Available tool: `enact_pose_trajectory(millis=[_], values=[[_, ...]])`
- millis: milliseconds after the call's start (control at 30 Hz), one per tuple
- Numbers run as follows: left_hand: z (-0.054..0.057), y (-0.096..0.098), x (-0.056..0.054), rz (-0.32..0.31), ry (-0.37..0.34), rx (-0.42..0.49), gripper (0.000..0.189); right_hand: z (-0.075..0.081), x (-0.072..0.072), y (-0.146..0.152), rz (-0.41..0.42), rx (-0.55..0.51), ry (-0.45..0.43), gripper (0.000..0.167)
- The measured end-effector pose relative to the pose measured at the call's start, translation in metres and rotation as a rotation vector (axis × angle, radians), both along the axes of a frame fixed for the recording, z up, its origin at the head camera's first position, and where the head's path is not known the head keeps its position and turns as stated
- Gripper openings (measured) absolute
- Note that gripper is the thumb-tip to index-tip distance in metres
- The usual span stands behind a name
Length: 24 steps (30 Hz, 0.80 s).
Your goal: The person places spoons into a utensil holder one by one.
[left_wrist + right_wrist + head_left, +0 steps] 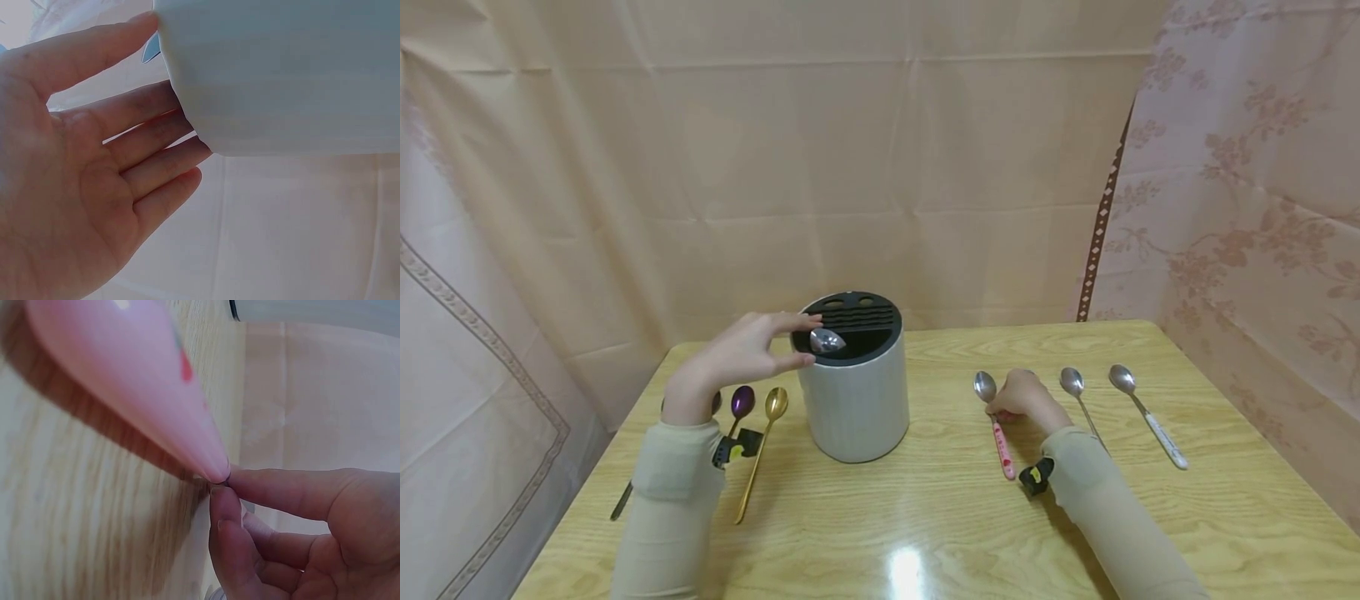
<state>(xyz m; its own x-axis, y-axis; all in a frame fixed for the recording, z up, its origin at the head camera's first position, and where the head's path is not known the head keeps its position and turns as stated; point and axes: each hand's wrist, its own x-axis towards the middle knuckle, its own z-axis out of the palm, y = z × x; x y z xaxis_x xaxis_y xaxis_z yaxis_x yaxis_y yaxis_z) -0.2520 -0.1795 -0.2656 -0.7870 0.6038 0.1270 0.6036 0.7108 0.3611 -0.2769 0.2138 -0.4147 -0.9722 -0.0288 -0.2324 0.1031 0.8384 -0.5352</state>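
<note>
A white cylindrical utensil holder with a black slotted top stands mid-table. A silver spoon sticks up at its front opening, its handle hidden inside. My left hand is beside that opening, thumb and fingers extended around the spoon's bowl without closing on it. In the left wrist view the left palm faces the holder's wall, fingers fairly straight. On the right, my right hand pinches a pink-handled spoon between thumb and fingertips at the neck. Its pink handle looms close in the right wrist view.
Left of the holder lie a gold spoon, a purple spoon and a dark-handled one, partly behind the left arm. To the right are a plain silver spoon and a white-handled spoon. A beige curtain hangs behind the table.
</note>
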Motion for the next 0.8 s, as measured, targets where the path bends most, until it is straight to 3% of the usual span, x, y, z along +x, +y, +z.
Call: enact_pose_trajectory(millis=[433, 800], values=[[0.0003, 0.0000, 0.0009, -0.001, 0.006, -0.001, 0.053, -0.0028, -0.0046, 0.0035, 0.011, -0.035, -0.047, 0.020], [0.0001, 0.0002, 0.0014, -0.001, 0.008, -0.005, 0.053, 0.0057, 0.0042, -0.0027, -0.016, -0.034, 0.014, 0.020]])
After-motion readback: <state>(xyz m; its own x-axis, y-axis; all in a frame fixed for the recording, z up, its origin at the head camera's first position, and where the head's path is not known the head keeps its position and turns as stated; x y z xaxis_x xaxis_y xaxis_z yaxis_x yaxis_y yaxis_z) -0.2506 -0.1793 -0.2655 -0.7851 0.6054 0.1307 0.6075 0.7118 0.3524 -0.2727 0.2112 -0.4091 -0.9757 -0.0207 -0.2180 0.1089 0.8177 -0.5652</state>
